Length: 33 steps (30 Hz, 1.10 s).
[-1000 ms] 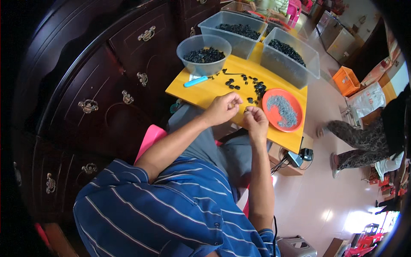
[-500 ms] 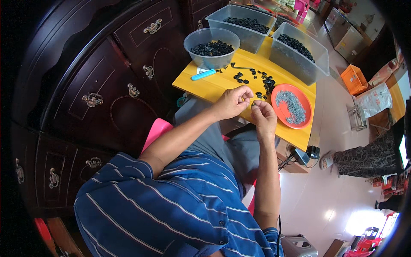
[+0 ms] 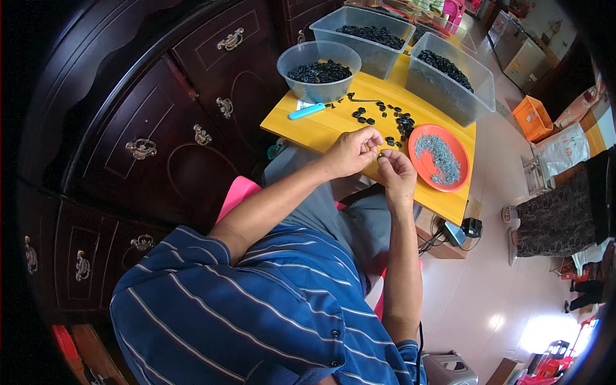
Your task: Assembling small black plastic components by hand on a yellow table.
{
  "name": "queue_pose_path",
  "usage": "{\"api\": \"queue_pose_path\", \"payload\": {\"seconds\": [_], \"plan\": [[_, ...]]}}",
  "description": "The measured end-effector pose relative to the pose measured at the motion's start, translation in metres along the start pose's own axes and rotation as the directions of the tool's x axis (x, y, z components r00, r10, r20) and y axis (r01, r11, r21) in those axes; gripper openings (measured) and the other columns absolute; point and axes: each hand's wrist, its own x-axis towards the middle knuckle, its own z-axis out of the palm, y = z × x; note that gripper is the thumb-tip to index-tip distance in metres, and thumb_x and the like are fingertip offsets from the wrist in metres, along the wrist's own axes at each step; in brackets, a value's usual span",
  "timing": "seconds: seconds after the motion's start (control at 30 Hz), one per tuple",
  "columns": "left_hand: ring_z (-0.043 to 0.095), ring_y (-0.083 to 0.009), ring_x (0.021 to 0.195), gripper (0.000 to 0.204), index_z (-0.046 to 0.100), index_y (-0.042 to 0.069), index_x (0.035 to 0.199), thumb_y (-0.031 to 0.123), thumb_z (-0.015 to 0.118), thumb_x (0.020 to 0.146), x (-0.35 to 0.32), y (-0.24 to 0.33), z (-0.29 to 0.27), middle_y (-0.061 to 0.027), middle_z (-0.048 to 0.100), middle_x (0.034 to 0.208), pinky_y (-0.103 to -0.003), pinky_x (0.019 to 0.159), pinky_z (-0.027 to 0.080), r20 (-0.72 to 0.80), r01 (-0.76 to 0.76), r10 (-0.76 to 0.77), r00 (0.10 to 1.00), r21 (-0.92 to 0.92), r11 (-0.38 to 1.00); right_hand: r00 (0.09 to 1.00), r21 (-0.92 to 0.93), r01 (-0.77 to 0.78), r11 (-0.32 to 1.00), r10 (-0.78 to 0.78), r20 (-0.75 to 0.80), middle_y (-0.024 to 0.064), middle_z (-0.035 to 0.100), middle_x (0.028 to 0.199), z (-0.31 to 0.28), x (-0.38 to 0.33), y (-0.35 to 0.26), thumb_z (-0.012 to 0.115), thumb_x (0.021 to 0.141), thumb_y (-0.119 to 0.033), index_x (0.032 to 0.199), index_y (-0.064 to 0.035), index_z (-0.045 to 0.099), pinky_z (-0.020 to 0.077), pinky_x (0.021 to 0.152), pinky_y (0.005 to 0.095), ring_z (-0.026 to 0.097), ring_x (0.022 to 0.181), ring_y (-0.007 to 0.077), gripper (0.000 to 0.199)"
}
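Over the near edge of the yellow table (image 3: 285, 131), my two hands almost meet at the fingertips. My right hand (image 3: 399, 176) pinches a small black piece (image 3: 380, 154) between thumb and fingers. Closed in a pinch beside it, my left hand (image 3: 350, 153) hides whatever it may hold. Loose black round pieces (image 3: 404, 122) lie just beyond my fingers. To the right of them is an orange plate (image 3: 466, 156) with many tiny grey metal-looking pieces (image 3: 439, 157) heaped in it. A tool with a light-blue handle (image 3: 307, 111) lies at the table's left side.
A round clear tub (image 3: 351, 58) and two clear rectangular bins (image 3: 385, 62), (image 3: 443, 99) of black pieces line the far side. Dark wooden drawers (image 3: 122, 122) stand at left. An orange crate (image 3: 532, 118) and a person's patterned garment (image 3: 555, 218) are at right.
My hands stay nearly in place, fingertips still close together over the table edge. At the right, the other person's legs have shifted a little to the right.
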Motion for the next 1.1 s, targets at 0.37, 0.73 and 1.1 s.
{"api": "queue_pose_path", "payload": {"seconds": [0.37,0.73,1.1], "plan": [[0.06,-0.0076,0.068,0.02,0.059,0.001,0.106,-0.001,0.063,0.086,0.005,-0.008,0.0,-0.0033,0.063,0.081,-0.024,0.062,0.05,0.016,0.008,-0.008,1.0,0.035,0.999,0.999,-0.106,0.005,0.994,-0.008,-0.033,-0.0014,0.067,0.09,0.0,0.003,0.005,0.067,0.092,-0.004,0.105,0.0011,0.068,0.0481,0.071,0.02,0.059,0.077,0.0045,0.014],[0.061,-0.0083,0.07,0.035,0.062,0.003,0.119,0.002,0.066,0.085,0.057,-0.034,-0.018,-0.0023,0.066,0.088,-0.025,0.068,0.051,0.191,0.101,-0.115,0.975,0.081,0.992,0.978,0.131,-0.113,0.985,0.133,-0.159,-0.0026,0.063,0.087,-0.012,0.005,-0.014,0.067,0.092,-0.005,0.107,-0.004,0.065,0.0432,0.067,0.0195,0.054,0.074,0.0039,0.014],[0.066,-0.033,0.093,0.036,0.066,0.017,0.123,0.013,0.062,0.088,0.098,-0.059,0.0,-0.0122,0.064,0.104,-0.046,0.08,0.054,0.433,-0.217,-0.043,0.9,0.532,0.818,0.949,0.167,-0.227,0.959,0.256,-0.183,-0.003,0.061,0.086,-0.021,0.005,-0.024,0.066,0.092,-0.007,0.106,-0.0066,0.065,0.0439,0.068,0.0213,0.055,0.073,0.0057,0.013]]}}
